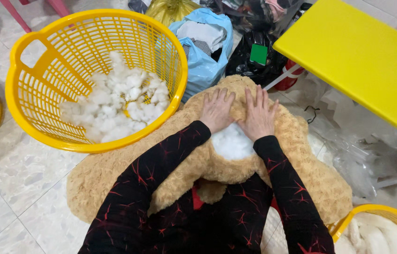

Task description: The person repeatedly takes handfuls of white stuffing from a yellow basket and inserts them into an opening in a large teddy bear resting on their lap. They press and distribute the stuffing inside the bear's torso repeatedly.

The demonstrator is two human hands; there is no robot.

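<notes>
my left hand (216,111) and right hand (258,115), fingers spread flat, press the soft, light plush toy (302,160); i'd grip its opening's edges beside the white stuffing (231,141).

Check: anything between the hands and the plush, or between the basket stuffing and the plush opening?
Nothing visible. Left hand and right hand lie flat on the tan plush, flanking its opening with white stuffing. The yellow basket of stuffing touches the plush's left side.

Second yellow basket (386,221), edge-cropped
</notes>
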